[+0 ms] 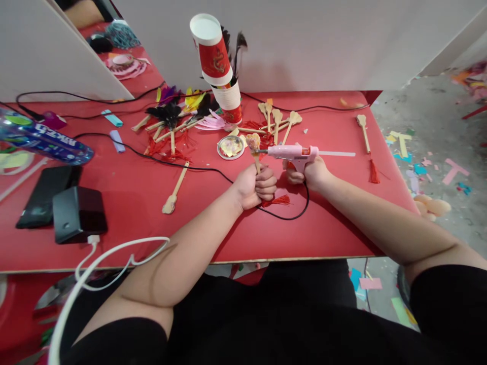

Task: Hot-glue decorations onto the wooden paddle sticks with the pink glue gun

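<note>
My left hand [257, 186] is wrapped round the handle of a wooden stick with a flat shaped head [253, 141], held upright; a red tassel [279, 200] shows below the fist. In my right hand [299, 173] is a pink glue gun [291, 151], pointing left, its nozzle at the stick's head. A clear glue stick [337, 153] juts from the gun's back, and its black cord loops under my hands. Just behind the held stick lies a round metal lid [231, 147] with yellowish bits in it.
Similar wooden sticks [292, 121] lie behind the gun, one [363, 133] at the right, another [175, 190] at the left. Feathered sticks [169, 119] are heaped near stacked paper cups [213, 50]. A bottle [41, 134], black box [79, 214] and white cable [122, 243] are at the left.
</note>
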Available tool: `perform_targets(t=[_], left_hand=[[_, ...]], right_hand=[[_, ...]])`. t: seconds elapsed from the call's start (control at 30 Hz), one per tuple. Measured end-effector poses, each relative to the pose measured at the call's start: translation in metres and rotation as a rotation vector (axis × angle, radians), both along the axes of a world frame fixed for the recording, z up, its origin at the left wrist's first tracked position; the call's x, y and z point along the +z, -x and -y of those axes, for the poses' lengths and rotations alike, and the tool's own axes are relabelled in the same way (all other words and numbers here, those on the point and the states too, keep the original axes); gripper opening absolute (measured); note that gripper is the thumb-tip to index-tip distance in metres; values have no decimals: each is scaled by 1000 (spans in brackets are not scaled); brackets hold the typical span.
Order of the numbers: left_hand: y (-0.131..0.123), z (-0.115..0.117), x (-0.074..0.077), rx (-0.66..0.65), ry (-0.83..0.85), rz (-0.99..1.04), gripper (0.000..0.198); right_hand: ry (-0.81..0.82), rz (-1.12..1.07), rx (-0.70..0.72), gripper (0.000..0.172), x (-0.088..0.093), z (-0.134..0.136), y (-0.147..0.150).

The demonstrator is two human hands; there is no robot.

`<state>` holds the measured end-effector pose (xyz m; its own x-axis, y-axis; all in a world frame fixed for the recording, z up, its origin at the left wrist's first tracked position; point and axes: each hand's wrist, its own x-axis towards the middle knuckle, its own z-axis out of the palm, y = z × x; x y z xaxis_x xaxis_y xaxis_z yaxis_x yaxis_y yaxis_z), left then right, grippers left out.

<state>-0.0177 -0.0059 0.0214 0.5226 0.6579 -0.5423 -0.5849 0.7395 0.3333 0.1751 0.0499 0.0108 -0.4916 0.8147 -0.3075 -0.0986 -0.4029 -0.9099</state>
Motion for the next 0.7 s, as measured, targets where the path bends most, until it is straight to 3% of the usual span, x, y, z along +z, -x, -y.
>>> perform_targets(t=[0.37,0.53,0.7], left_hand=[[-4,0,4,89,-20,-31,62],[-7,3,8,203,-98,-66,63],[-11,8,8,291,-201,-72,57]], right_hand=[[-126,-9,-56,66,-2,7,1],[-62,-57,43,67,-6,0,-1],[-36,-60,30,56,-6,-3,-3]])
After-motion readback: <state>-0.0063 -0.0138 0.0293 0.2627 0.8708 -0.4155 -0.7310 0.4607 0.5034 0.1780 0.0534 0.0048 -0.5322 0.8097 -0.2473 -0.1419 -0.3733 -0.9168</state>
